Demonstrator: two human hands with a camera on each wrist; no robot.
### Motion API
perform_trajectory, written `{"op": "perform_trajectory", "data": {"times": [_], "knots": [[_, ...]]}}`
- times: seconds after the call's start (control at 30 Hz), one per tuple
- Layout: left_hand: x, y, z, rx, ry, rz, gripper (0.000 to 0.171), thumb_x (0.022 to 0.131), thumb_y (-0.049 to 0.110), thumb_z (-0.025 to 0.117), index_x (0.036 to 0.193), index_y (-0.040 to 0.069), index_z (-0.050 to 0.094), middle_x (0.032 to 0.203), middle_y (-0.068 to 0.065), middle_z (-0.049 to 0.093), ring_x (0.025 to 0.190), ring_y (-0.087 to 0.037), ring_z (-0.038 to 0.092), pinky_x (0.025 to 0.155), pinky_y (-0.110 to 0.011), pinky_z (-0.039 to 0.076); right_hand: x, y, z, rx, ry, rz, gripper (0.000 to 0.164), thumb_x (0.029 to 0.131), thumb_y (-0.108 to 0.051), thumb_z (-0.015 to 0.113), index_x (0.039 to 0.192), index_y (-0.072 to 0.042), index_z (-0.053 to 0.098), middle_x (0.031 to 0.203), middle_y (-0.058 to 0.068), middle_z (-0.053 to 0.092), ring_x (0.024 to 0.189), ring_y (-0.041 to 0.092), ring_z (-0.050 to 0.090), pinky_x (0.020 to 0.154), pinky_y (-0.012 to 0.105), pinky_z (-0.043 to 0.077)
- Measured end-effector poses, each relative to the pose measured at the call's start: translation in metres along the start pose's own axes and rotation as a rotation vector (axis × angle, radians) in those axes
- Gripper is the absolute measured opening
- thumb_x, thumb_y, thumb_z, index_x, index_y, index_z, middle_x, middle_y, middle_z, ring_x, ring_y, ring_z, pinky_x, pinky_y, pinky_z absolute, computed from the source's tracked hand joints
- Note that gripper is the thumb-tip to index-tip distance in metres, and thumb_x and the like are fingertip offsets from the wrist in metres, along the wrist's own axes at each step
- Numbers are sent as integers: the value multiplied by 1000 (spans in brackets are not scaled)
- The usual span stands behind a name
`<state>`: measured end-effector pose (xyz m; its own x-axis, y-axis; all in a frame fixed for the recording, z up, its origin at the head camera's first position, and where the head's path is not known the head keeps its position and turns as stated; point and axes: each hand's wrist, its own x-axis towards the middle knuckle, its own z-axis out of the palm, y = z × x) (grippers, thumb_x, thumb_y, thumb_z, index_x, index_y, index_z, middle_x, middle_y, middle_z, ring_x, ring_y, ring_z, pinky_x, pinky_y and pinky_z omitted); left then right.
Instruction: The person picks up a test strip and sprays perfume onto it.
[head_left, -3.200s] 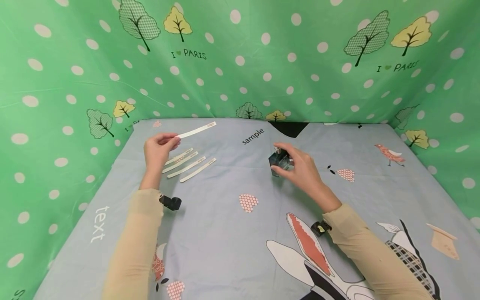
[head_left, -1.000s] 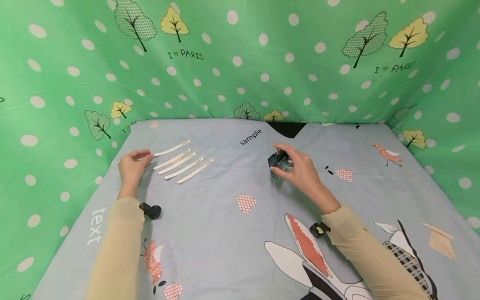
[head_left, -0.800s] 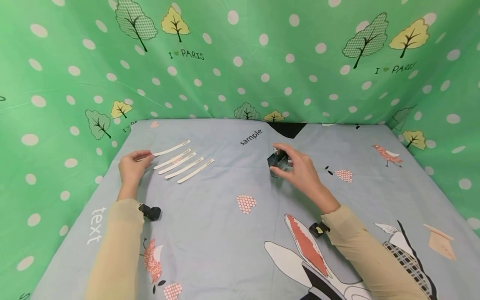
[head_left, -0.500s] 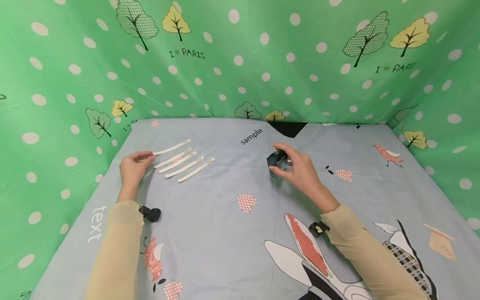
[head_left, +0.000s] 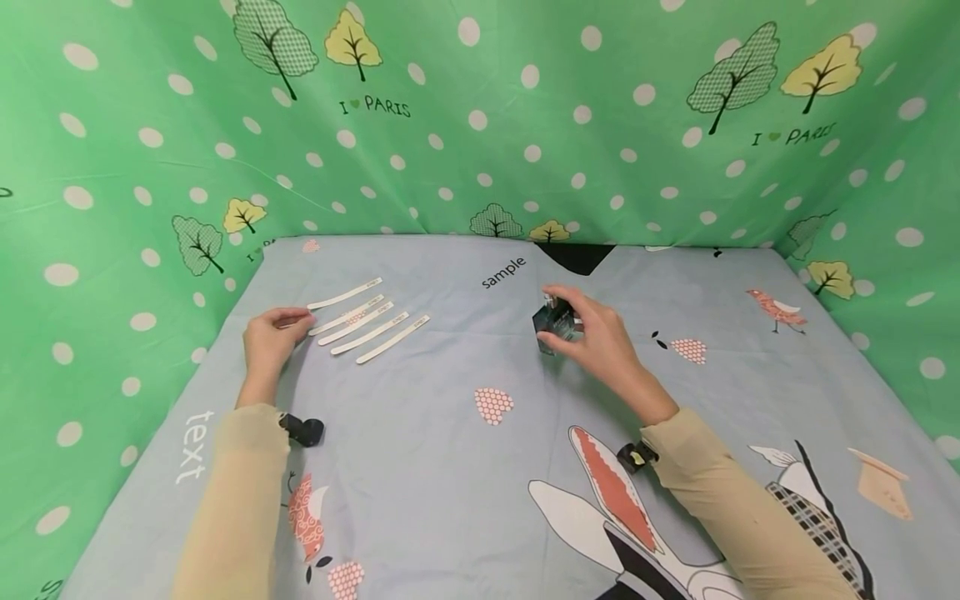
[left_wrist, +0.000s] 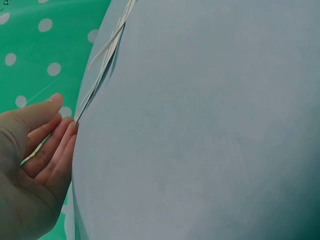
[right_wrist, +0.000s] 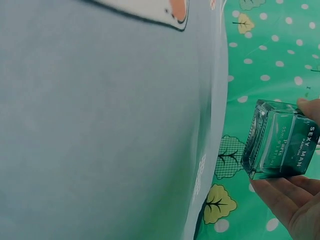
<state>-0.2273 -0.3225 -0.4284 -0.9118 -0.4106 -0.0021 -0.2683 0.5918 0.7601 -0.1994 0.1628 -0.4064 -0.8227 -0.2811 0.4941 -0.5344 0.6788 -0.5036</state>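
Observation:
Several white paper test strips (head_left: 370, 335) lie slanted side by side on the cloth at the left, printed at their far ends. The farthest strip (head_left: 345, 294) lies a little apart from the others. My left hand (head_left: 272, 346) is at the near ends of the strips, fingertips right by them. In the left wrist view, the thumb of the left hand (left_wrist: 42, 165) stands away from the fingers, and strips (left_wrist: 107, 60) run off beyond the fingertips. My right hand (head_left: 606, 337) grips a dark green glass perfume bottle (head_left: 550, 321), thumb and fingers on opposite sides. Lettering shows on the bottle (right_wrist: 280, 142) in the right wrist view.
A grey-blue printed cloth (head_left: 442, 467) covers the table. Green dotted curtain (head_left: 450, 108) hangs behind it and along both sides. Small black wrist cameras (head_left: 303, 429) are strapped at both wrists.
The strip that my left hand held raised now lies at the far side of the row, let go. The left hand has come down and leftward, then shifted slightly nearer. The right hand stays on the bottle.

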Motion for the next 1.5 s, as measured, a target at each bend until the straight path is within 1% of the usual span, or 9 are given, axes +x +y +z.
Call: {"op": "perform_trajectory", "data": {"times": [0.07, 0.3, 0.4, 0.5, 0.7, 0.8, 0.93, 1.1, 1.5], "knots": [[0, -2, 0, 12, 5, 7, 41, 90, 33, 73, 121, 7, 71, 101, 1, 73, 67, 16, 53, 61, -6, 45, 0, 0, 0, 2, 3, -6, 63, 81, -27, 84, 137, -24, 55, 124, 16, 69, 97, 31, 72, 75, 44, 62], [0, -4, 2, 10, -12, 4, 42, 89, 31, 75, 121, 5, 70, 108, -9, 75, 66, 18, 52, 62, -5, 44, 1, -1, 0, -2, 2, -8, 63, 81, -27, 84, 137, -23, 55, 126, 15, 69, 97, 31, 72, 75, 44, 62], [0, -4, 2, -6, -25, -10, 41, 88, 28, 76, 121, 4, 70, 98, 2, 74, 66, 19, 53, 63, -4, 45, 1, -1, 0, -1, 2, -6, 63, 81, -28, 84, 137, -24, 56, 126, 15, 69, 98, 31, 72, 74, 44, 62], [-1, -4, 2, -6, -37, -30, 41, 88, 27, 76, 122, 5, 70, 99, 2, 73, 68, 18, 53, 65, -4, 46, 1, -1, 0, 0, 3, -3, 63, 81, -28, 84, 137, -24, 56, 126, 15, 69, 97, 31, 72, 74, 44, 62], [-3, -4, 3, 19, -71, -40, 43, 90, 28, 74, 126, 7, 67, 118, -12, 71, 73, 15, 53, 75, -9, 47, 1, -1, 0, 3, 7, 0, 63, 81, -27, 84, 137, -24, 56, 125, 16, 69, 97, 31, 72, 75, 44, 62], [-3, -5, 3, 26, -82, -30, 43, 90, 28, 74, 126, 7, 67, 119, -11, 71, 73, 16, 53, 79, -11, 46, 0, -1, -1, 7, 7, 4, 63, 81, -26, 84, 137, -24, 56, 124, 16, 70, 97, 31, 73, 76, 44, 62], [-4, -5, 4, 24, -80, -7, 42, 88, 23, 77, 125, 5, 67, 119, -12, 72, 70, 18, 52, 76, -9, 44, 0, -1, -1, 11, 4, 10, 63, 81, -27, 84, 138, -25, 55, 124, 17, 69, 98, 31, 73, 77, 44, 62], [-5, -6, 4, 46, -100, 37, 41, 90, 18, 75, 126, 2, 65, 125, -20, 68, 67, 20, 49, 72, -6, 43, -1, 0, -1, 9, -2, 16, 63, 82, -27, 84, 138, -25, 55, 124, 18, 69, 99, 32, 72, 77, 43, 62], [-1, -10, 5, 84, -85, 39, 39, 88, 18, 77, 122, 2, 67, 121, -20, 70, 66, 17, 50, 71, -10, 44, -1, -2, -1, 0, 5, 8, 63, 81, -28, 84, 137, -24, 56, 122, 17, 70, 96, 31, 73, 76, 44, 62]]}}
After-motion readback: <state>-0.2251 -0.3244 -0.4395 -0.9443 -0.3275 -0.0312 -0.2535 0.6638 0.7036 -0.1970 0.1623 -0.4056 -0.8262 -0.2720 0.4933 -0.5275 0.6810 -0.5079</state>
